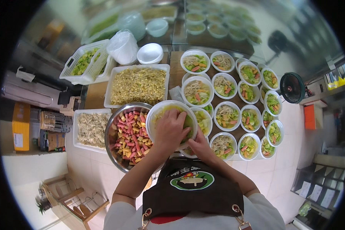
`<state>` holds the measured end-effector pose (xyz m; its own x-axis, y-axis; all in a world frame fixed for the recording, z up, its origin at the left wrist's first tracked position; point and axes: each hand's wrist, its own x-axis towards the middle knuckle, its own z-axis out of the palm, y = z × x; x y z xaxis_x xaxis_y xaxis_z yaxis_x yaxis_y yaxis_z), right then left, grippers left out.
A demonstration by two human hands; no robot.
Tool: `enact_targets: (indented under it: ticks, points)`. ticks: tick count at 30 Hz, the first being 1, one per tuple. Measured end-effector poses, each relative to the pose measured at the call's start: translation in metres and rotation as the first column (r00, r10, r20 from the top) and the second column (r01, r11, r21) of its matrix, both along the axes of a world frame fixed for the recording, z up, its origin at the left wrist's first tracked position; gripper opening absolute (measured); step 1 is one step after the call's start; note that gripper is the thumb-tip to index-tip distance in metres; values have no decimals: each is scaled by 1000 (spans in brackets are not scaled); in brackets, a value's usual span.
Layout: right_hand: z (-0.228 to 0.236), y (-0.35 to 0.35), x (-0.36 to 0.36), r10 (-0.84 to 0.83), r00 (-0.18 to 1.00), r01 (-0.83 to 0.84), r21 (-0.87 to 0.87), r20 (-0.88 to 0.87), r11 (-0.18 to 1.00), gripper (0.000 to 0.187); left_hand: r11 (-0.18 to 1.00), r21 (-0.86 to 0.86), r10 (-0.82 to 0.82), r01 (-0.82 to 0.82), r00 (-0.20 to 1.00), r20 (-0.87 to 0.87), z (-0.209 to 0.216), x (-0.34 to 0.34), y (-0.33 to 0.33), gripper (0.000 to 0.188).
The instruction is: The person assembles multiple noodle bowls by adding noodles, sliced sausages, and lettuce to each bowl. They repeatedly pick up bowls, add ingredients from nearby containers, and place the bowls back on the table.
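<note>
A round white plastic bowl [152, 124] with leafy greens inside is tilted in front of me, beside the steel basin. My right hand [199, 145] grips its near right rim. Down inside the bowl, my left hand [171, 127] has its fingers curled and pressed together; whatever they hold is hidden. Left of the bowl, the large steel basin [109, 142] carries pink and yellow cut pieces. Behind stands a white tray of bean sprouts [138, 85]. Several filled white bowls [227, 115] sit on the table to the right, with greens, pink and yellow pieces, and mushrooms in some.
A tray of pale mushrooms [92, 128] lies at the left. Farther back are a white basket of chopped greens [84, 63], a plastic-wrapped bowl stack [122, 48] and loose white bowls [150, 53]. A dark fan [292, 87] stands beyond the table's right edge.
</note>
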<state>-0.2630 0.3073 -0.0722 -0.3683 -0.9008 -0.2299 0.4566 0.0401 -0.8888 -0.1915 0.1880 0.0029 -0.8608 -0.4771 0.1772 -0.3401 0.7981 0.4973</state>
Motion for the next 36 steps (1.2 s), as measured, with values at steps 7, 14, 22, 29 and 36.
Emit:
enact_targets:
  ticks: [7, 14, 22, 29, 36]
  points:
    - [13, -14, 17, 68, 987, -81, 85, 147, 993, 57, 915, 399, 109, -59, 989, -103, -17, 30, -30, 16]
    - [-1, -32, 18, 98, 974, -122, 111, 205, 986, 52, 486, 872, 496, 54, 805, -325, 9, 73, -102, 3]
    - [-3, -46, 31, 13, 957, -75, 202, 290, 976, 43, 631, 758, 684, -167, 581, -441, 1, 140, -360, 23]
    - [-5, -55, 33, -54, 977, -23, 353, 206, 935, 44, 555, 483, 796, -677, 600, -74, -83, 268, -428, 28]
    - [-28, -58, 24, 94, 975, -164, 370, 199, 915, 48, 732, -126, 585, -670, 523, 619, -266, 376, -295, 60]
